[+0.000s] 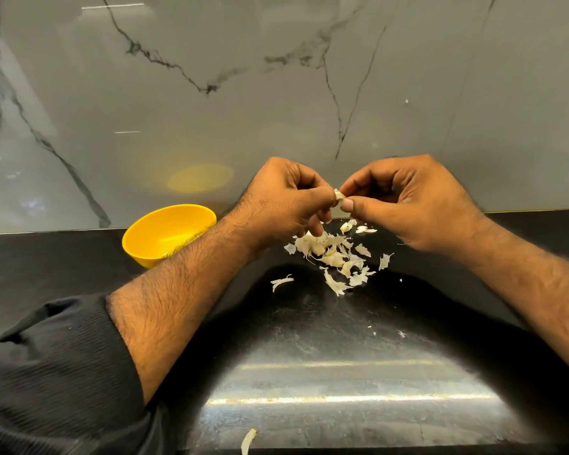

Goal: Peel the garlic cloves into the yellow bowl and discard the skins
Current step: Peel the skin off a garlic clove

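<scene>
- Both hands pinch one garlic clove (338, 199) at frame centre: left hand (286, 201) steadies, right hand (404, 205) peels
- Better to keep the left grip light and tear skin downward over the pile of skins (335, 257) on the counter (309, 339)
- Yellow bowl (168, 234) waits at mid left, well apart

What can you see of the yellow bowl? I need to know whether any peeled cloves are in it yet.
The yellow bowl is round, smooth and plastic-looking. It stands upright on the black counter by the marble wall, beside the left forearm, which hides its near right edge. No hand touches it. The visible inside shows no cloves; part is hidden.
</scene>
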`<state>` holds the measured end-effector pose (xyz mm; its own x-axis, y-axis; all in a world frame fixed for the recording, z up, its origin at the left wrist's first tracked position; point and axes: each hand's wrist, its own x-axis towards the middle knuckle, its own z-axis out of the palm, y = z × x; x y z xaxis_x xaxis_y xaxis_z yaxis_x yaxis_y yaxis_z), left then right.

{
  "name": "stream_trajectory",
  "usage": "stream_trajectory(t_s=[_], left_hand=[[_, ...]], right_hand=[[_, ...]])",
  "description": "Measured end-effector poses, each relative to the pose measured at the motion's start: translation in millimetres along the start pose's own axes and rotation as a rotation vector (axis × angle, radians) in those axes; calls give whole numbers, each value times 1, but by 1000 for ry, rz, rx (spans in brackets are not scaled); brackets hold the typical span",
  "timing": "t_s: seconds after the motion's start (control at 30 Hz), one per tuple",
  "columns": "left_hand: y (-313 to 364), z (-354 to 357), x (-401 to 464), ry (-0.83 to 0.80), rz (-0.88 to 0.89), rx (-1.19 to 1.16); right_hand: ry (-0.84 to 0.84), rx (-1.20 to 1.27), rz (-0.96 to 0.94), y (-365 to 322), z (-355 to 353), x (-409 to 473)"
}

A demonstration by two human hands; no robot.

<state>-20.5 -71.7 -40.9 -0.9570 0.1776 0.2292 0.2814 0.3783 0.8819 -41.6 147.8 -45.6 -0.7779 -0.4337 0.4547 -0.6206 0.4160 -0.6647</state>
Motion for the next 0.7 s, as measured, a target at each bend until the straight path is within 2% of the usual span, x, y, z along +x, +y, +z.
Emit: stream_trajectory(t_s=[0.17, 0.27, 0.37, 0.5, 0.7], left_hand=[[2, -1, 1, 37, -27, -24], [2, 1, 2, 63, -36, -2], [1, 2, 2, 65, -31, 29], [1, -2, 2, 43, 14, 23], [0, -2, 4, 116, 85, 110]], right_hand=[[84, -169, -197, -5, 4, -3], [91, -202, -248, -5, 6, -3], [89, -164, -205, -3, 9, -3], [98, 7, -31, 3, 5, -1], [71, 129, -29, -1, 3, -1]])
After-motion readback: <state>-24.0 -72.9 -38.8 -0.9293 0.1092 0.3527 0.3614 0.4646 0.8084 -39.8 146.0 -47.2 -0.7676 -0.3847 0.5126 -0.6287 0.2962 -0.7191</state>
